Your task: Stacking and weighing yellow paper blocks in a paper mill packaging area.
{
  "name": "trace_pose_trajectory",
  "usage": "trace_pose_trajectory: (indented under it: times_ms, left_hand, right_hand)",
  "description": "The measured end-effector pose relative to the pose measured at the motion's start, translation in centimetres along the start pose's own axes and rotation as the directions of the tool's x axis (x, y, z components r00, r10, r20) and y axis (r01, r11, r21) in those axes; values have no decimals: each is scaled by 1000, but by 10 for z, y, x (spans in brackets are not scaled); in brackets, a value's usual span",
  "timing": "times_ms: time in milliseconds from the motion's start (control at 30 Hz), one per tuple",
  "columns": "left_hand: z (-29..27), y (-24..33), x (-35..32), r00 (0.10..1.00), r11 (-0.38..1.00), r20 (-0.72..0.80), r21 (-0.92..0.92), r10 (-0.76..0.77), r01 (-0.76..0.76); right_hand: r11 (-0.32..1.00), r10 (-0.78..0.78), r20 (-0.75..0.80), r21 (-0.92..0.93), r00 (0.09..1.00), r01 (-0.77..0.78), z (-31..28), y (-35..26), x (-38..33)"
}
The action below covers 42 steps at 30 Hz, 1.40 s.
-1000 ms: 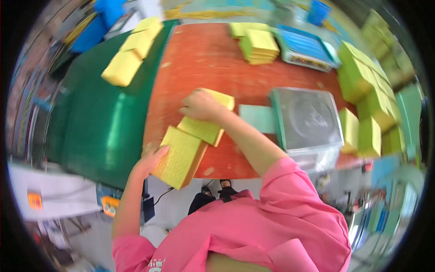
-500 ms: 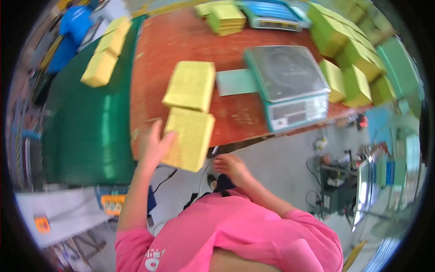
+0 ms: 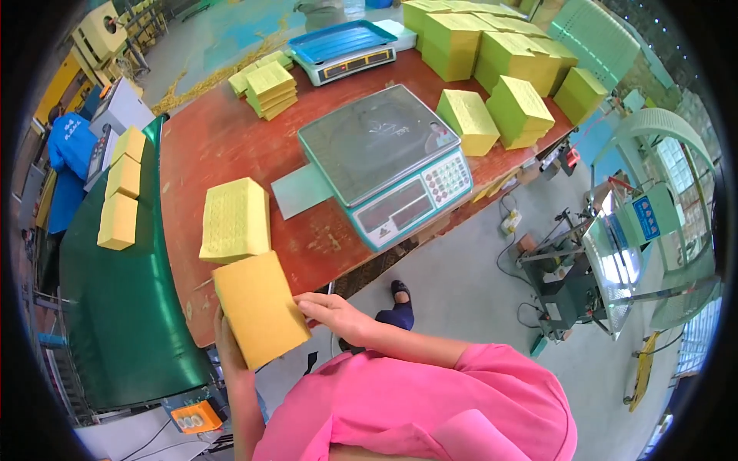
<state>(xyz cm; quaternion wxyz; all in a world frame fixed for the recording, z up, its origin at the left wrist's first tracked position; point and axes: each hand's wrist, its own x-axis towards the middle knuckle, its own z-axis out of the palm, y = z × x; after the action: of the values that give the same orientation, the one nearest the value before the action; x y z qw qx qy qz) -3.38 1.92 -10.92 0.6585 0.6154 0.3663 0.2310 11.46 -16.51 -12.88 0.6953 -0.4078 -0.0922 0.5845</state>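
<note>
A thick block of yellow paper sheets (image 3: 261, 311) is held at the red table's near left corner, tilted, with a smooth orange-yellow face toward me. My left hand (image 3: 227, 346) grips it from the left, its fingers mostly hidden behind the block. At the right edge, the fingers of my right hand (image 3: 330, 313) are pressed together against it. Just beyond lies another yellow paper block (image 3: 237, 219) with a rough, patterned top, very close to the held one. To its right, a digital weighing scale (image 3: 384, 161) stands with a bare metal pan.
A green conveyor belt (image 3: 115, 323) curves along the left, carrying several yellow blocks (image 3: 123, 178). Stacked paper blocks (image 3: 453, 46) line the table's far right. A blue-trayed scale (image 3: 342, 42) stands at the back. A person in blue (image 3: 71, 150) is at the far left.
My right hand has come up to the paper block's right edge. The block has been turned so a smooth face shows instead of its patterned one. My view has swung to the right.
</note>
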Motion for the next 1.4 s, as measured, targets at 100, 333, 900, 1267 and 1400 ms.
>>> trace_pose_trajectory:
  times_ms: [100,333,900,1267,1400]
  left_hand:
    - [23,-24,3,996,884,83,-466,27,15]
    - [241,37,84,890,713,255,-694,378,-104]
    - [382,61,100,889,115,429,-886,-159,449]
    - [114,86,146,687,360,-262,933,677,2]
    - [107,71,165,915,186,-214,970,343,158]
  right_hand:
    - [613,-577,222,-518,786,596,-7,-58,-17]
    - [97,-829,346,-684,438,723,-66,-221,-42]
    - [-252,-659,400,-915,637,314,-155,-345,8]
    - [-384,-609,472,-878,638,284,-141,-316,9]
    - [-387,-607,455,-885,651,258,-140,-314,10]
